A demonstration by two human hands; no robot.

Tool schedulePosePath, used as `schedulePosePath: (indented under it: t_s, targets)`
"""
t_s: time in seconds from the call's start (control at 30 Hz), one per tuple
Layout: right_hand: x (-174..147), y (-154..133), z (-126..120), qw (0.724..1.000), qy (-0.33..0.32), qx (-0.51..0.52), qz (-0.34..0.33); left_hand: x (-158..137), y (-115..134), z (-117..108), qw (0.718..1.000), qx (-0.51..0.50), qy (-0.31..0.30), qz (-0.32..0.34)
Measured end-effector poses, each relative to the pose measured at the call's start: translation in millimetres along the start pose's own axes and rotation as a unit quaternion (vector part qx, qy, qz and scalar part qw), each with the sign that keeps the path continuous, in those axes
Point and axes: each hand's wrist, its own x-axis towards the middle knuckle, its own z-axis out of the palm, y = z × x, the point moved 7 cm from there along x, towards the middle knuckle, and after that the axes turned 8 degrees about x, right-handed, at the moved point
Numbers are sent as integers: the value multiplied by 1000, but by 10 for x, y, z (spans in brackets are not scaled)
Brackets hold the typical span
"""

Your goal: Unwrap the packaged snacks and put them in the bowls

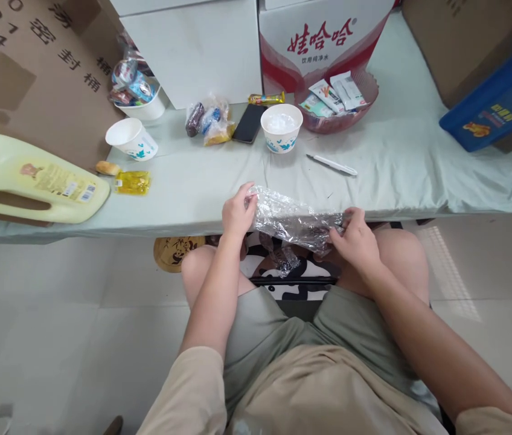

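Surface [183, 181] pale green, cloth-covered; tiled floor [79, 338] below. Left grip [236, 211] and right grip [357, 240] pinch crinkled plastic [292, 215], 1 side each.

Left hand [239, 209]: is gripping one end of the clear film [290, 217]
Right hand [356, 239]: is gripping the other end
Paper cup [282, 142]: is standing beside a black phone [249, 125]
Pink bowl [335, 124]: is holding sachets [346, 90]
Pen [334, 165]: is lying on cloth [188, 196]
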Motion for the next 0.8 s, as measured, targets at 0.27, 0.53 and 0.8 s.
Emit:
schedulePosePath:
  t_s: [0.27, 0.53, 0.8]
  targets:
    - [147, 53, 142, 998, -51, 37, 0, 41, 31, 139, 995, 79, -45, 43]
    - [-128, 60, 395, 939, -301, 158, -54, 3, 22, 180, 982, -131, -139, -6]
    - [-56, -262, 138, 939, -186, 233, -172, -233, 216, 345, 919, -275, -283, -24]
